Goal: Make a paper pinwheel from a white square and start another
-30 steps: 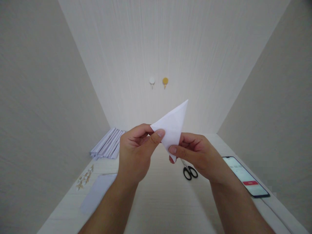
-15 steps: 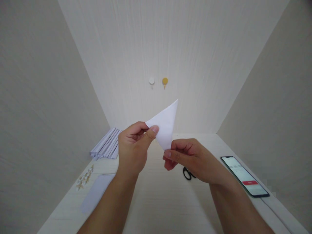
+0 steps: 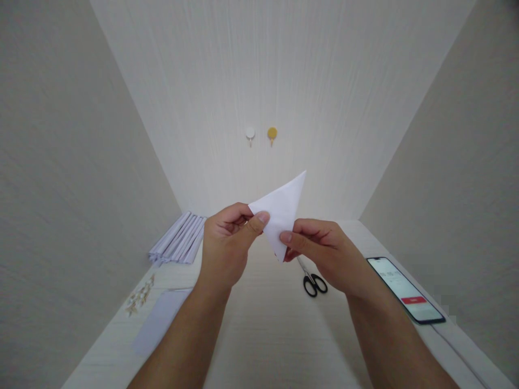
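A white piece of folded paper (image 3: 284, 202), triangular with one long point up to the right, is held in the air between both hands. My left hand (image 3: 231, 243) pinches its left corner, thumb on the near face and fingers behind. My right hand (image 3: 320, 248) grips the lower right edge, its thumb pressed on the paper near the bottom tip. The fingertips behind the paper are hidden. Below my right hand, scissors (image 3: 313, 283) with black handles lie on the white table (image 3: 267, 335), their blades partly covered by the hand.
Several rolled or folded white paper strips (image 3: 178, 237) lie at the back left. Nearer are a small gold and white ornament (image 3: 140, 296) and a stack of white paper (image 3: 162, 319). A phone (image 3: 405, 289) with a cable lies right. White (image 3: 250, 133) and yellow (image 3: 272, 133) hooks are on the back wall.
The folded paper has shifted slightly right. My right hand has moved up along its edge, with the thumb now higher on the near face. More of the scissors shows.
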`<move>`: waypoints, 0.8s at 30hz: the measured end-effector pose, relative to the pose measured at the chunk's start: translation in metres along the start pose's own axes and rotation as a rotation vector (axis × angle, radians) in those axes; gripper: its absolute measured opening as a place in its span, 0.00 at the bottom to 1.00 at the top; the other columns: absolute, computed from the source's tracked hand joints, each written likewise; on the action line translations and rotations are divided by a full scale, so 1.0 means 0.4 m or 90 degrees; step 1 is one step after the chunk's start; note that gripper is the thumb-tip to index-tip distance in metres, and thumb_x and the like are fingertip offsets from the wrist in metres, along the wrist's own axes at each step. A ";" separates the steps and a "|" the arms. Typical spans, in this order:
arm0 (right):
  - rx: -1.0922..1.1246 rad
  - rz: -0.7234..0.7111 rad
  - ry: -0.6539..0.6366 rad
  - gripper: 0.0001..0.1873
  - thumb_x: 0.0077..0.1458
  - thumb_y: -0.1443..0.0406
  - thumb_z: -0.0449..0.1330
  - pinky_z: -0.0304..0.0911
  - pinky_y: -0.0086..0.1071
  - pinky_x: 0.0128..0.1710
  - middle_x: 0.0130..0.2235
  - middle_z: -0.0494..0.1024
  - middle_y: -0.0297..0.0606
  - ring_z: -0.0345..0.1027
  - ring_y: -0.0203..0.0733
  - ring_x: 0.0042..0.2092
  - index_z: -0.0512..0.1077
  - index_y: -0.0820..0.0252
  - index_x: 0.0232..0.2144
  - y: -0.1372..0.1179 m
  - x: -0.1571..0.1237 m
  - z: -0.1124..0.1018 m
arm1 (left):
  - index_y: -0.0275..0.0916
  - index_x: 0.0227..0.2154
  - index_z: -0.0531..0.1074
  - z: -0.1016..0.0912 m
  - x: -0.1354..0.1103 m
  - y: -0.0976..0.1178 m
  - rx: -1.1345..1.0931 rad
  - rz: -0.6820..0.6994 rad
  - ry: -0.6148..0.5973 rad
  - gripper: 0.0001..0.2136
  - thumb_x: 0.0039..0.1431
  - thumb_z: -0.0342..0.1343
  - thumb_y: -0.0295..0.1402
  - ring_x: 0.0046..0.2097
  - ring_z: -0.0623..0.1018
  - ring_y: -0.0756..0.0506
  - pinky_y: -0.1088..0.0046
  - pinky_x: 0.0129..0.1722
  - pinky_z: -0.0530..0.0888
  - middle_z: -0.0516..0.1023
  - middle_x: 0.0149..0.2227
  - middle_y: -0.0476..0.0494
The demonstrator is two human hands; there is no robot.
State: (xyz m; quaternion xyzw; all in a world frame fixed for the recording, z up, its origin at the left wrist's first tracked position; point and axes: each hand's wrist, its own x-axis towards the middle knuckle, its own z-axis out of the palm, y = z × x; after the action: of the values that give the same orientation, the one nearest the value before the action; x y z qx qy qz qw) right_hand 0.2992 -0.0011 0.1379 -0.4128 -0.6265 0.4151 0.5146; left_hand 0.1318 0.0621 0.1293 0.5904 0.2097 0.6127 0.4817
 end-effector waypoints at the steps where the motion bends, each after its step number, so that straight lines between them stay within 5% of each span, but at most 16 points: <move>1: 0.011 0.007 -0.002 0.15 0.60 0.56 0.64 0.69 0.31 0.35 0.28 0.78 0.34 0.71 0.37 0.32 0.78 0.60 0.28 0.000 0.000 0.000 | 0.39 0.24 0.77 0.000 -0.001 0.001 -0.005 -0.002 -0.006 0.08 0.53 0.69 0.34 0.28 0.72 0.51 0.74 0.30 0.69 0.75 0.23 0.51; 24: 0.012 -0.055 0.128 0.12 0.61 0.56 0.64 0.73 0.33 0.35 0.30 0.80 0.35 0.73 0.40 0.33 0.82 0.56 0.30 -0.004 -0.007 -0.018 | 0.37 0.24 0.76 -0.001 -0.009 0.007 -0.050 -0.076 -0.063 0.08 0.54 0.69 0.32 0.28 0.70 0.52 0.76 0.29 0.66 0.74 0.24 0.51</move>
State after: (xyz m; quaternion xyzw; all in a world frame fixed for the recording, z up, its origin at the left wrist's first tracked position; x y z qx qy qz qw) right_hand 0.3064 -0.0036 0.1394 -0.4197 -0.5851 0.3550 0.5962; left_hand 0.1301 0.0580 0.1296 0.5872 0.1962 0.5605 0.5501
